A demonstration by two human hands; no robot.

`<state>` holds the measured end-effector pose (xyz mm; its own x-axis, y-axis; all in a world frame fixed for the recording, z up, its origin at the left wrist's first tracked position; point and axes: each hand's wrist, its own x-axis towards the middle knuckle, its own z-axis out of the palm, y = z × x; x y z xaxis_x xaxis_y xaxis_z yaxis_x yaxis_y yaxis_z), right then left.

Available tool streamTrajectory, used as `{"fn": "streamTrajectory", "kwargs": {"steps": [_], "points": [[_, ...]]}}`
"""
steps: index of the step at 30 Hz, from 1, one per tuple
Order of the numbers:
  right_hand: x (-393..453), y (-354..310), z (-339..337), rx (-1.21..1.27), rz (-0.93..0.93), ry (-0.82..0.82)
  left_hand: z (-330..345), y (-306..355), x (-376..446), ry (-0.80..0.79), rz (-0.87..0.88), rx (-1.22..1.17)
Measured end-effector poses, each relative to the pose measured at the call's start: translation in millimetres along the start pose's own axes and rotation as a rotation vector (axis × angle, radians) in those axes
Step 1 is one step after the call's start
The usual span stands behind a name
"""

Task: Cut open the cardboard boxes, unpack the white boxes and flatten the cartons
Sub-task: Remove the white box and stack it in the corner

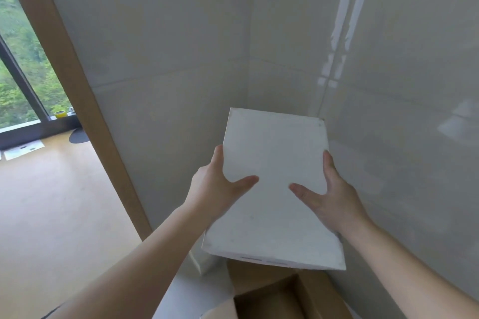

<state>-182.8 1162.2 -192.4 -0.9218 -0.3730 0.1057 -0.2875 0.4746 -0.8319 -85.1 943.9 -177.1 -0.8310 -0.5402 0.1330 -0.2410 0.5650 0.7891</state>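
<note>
You have a single wide-angle head view, looking forward and down into a tiled wall corner [248, 59] at twelve o'clock, close over both forearms, with the floor [51, 202] and window [18, 59] at nine to ten o'clock.

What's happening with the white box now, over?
Left hand and right hand both gripping white box, thumbs on top. Box held above open cardboard carton. Wall corner close ahead, nothing blocking.
</note>
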Motion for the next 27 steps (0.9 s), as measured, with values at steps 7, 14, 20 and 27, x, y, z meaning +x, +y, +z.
{"fn": "streamTrajectory", "kwargs": {"steps": [7,14,20,27], "points": [[49,-10,32,-0.023,0.104,0.12,-3,-17,91,-0.121,0.122,0.042],[90,21,47,-0.027,0.143,0.174,27,-33,142,-0.188,0.158,0.044],[142,74,118,-0.031,0.285,0.209,70,-100,223,-0.266,0.165,0.174],[209,146,260,0.004,0.468,0.232,119,-230,329,-0.469,0.158,0.233]]}}
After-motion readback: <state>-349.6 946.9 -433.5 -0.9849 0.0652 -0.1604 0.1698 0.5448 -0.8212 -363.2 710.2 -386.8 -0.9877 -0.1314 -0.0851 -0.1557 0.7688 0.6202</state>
